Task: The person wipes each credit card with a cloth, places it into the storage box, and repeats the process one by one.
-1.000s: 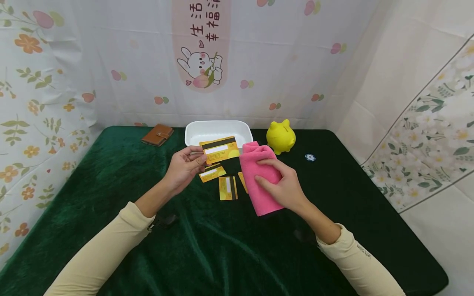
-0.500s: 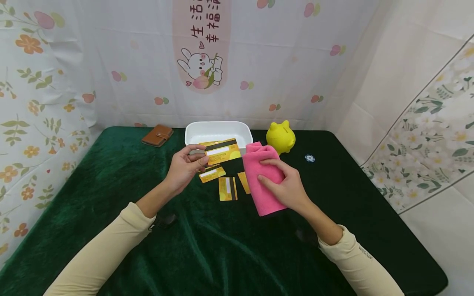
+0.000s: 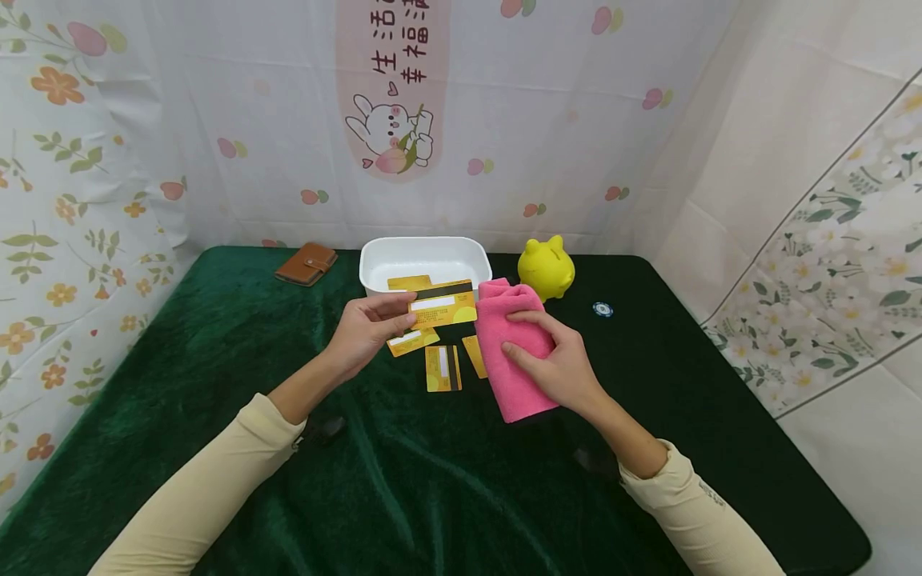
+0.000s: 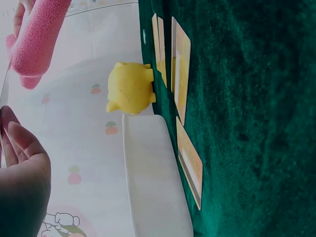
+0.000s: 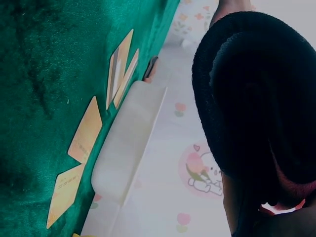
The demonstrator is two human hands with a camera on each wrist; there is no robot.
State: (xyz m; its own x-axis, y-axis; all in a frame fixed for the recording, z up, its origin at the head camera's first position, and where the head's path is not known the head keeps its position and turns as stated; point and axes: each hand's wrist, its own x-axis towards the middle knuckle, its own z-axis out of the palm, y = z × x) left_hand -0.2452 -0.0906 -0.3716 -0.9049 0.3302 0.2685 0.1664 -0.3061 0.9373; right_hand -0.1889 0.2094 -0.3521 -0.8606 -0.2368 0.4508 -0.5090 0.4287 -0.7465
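Note:
Between thumb and fingers, my left hand [image 3: 373, 330] pinches a yellow bank card [image 3: 442, 306], its black stripe and white signature strip facing me. The card's right edge comes right up to a folded pink towel [image 3: 513, 352], which my right hand [image 3: 551, 356] grips from the right. In the right wrist view the towel [image 5: 247, 89] fills much of the right side as a dark roll. More yellow cards lie below: one card [image 3: 414, 342] under the left hand, another card [image 3: 442, 369] nearer me, and a third card [image 3: 474, 356] partly hidden by the towel.
A white tray [image 3: 425, 244] stands at the back, overlapped by another yellow card [image 3: 409, 282]. A brown wallet [image 3: 306, 264] lies to its left. On the right are a yellow piggy bank [image 3: 547, 266] and a blue-white chip [image 3: 603, 309]. Green cloth [image 3: 324, 496] covers the table.
The left hand has brought its card rightward and slightly down, and the card has levelled. The right hand with the towel has shifted slightly right.

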